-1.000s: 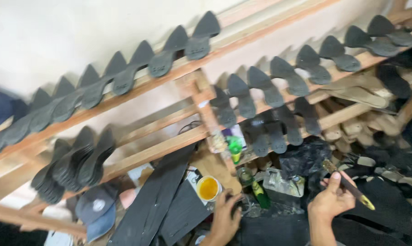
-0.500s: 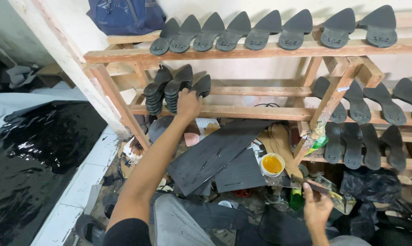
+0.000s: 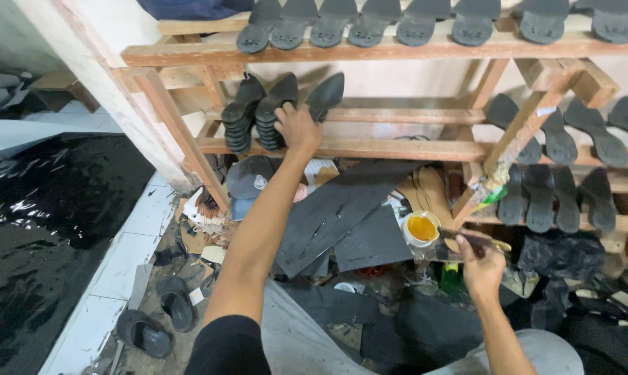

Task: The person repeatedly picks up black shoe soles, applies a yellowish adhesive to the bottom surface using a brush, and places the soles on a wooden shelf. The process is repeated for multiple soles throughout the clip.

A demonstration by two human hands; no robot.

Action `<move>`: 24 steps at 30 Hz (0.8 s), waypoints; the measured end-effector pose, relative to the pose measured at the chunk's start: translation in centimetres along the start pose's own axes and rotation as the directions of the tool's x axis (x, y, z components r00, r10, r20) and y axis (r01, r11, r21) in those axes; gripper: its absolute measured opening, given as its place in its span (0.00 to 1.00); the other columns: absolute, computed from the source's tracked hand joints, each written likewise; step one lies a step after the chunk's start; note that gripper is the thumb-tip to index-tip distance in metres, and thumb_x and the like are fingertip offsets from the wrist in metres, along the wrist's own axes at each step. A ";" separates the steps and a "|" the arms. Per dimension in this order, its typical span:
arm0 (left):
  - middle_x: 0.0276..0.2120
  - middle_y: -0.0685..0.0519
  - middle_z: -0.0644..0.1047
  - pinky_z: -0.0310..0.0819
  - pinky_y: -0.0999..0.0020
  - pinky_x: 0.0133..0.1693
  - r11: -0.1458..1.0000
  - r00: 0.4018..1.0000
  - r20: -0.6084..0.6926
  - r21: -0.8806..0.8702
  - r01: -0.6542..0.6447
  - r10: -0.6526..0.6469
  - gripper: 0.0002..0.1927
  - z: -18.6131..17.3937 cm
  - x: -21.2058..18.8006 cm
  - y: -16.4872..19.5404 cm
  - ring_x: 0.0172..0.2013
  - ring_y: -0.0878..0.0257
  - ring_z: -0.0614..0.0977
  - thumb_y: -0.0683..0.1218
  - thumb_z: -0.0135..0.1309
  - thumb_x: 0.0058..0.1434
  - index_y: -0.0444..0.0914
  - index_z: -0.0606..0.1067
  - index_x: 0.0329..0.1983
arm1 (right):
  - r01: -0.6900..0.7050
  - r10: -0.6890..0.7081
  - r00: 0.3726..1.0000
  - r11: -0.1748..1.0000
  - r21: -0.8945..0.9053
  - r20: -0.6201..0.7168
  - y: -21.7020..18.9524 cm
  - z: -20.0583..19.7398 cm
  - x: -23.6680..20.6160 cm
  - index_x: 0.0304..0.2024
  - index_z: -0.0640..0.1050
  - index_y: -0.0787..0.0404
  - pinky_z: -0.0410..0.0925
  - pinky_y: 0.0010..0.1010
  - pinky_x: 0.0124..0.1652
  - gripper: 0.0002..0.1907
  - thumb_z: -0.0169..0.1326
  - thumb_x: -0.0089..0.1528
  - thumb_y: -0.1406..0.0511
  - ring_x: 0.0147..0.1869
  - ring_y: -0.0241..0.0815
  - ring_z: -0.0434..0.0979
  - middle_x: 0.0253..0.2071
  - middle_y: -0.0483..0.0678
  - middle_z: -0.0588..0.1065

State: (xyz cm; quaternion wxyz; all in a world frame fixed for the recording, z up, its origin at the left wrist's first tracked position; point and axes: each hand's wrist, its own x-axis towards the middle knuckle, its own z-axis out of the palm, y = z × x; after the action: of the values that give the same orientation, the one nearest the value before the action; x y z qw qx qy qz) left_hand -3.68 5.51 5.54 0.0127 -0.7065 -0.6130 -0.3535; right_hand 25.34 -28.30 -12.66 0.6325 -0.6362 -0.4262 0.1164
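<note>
Currently observed:
Left hand (image 3: 298,127): fingers closed around a black shoe sole (image 3: 326,96) on the wooden rack (image 3: 369,148), at 11 o'clock.
Right hand (image 3: 482,267): fingers pinched on a glue brush (image 3: 475,238), at 4 o'clock.
Glue cup (image 3: 421,228): yellow contents, just beside the brush tip.

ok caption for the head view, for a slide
Left hand on stacked black soles; right hand holds brush.

I see a stack of black shoe soles (image 3: 269,114) standing on edge on the middle wooden shelf (image 3: 369,147) — toes tilted up to the right, packed face to face. A brush (image 3: 475,239) lies level — its tip just beside the small cup of yellow glue (image 3: 421,229).
</note>
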 end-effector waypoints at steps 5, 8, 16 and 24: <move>0.49 0.42 0.75 0.72 0.57 0.53 0.747 0.981 0.148 -0.665 0.002 0.129 0.40 -4.2 -16.1 -1.4 0.50 0.49 0.78 0.50 0.71 0.46 0.31 0.71 0.61 | -0.052 0.092 0.985 0.965 -0.258 0.147 -1.1 1.8 2.1 0.44 0.83 0.64 0.69 0.33 0.35 0.09 0.62 0.62 0.67 0.33 0.41 0.78 0.36 0.51 0.80; 0.50 0.42 0.82 0.75 0.63 0.54 0.532 0.894 0.437 -0.783 0.323 0.100 0.36 -6.5 -26.4 -1.6 0.50 0.55 0.83 0.49 0.68 0.49 0.30 0.73 0.60 | 0.204 -0.117 0.966 0.892 -0.402 0.230 -1.3 3.2 2.6 0.40 0.85 0.62 0.71 0.37 0.42 0.09 0.63 0.57 0.67 0.43 0.47 0.80 0.39 0.51 0.81; 0.40 0.44 0.85 0.77 0.59 0.46 0.801 0.786 0.597 -0.388 0.456 -0.158 0.33 -8.2 -32.8 -3.5 0.44 0.52 0.86 0.55 0.70 0.44 0.38 0.78 0.53 | 0.411 -0.301 0.911 0.712 -0.569 0.282 -3.6 3.2 4.5 0.38 0.83 0.60 0.66 0.45 0.48 0.06 0.63 0.61 0.64 0.48 0.54 0.76 0.40 0.51 0.79; 0.41 0.43 0.83 0.77 0.53 0.44 0.940 0.914 0.400 -0.333 0.079 0.065 0.32 -6.3 -28.3 -1.6 0.43 0.45 0.84 0.57 0.69 0.45 0.38 0.79 0.52 | 0.394 -0.213 0.907 0.732 -0.556 0.363 -7.6 1.8 3.7 0.41 0.81 0.61 0.68 0.44 0.42 0.08 0.63 0.60 0.66 0.42 0.56 0.79 0.38 0.54 0.79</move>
State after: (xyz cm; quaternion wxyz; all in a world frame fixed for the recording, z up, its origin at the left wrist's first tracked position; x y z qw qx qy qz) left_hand -8.12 -21.20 -4.96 -0.2388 -0.7533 -0.5341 -0.3004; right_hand 23.37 -25.72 -4.64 0.3341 -0.7057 -0.6229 -0.0486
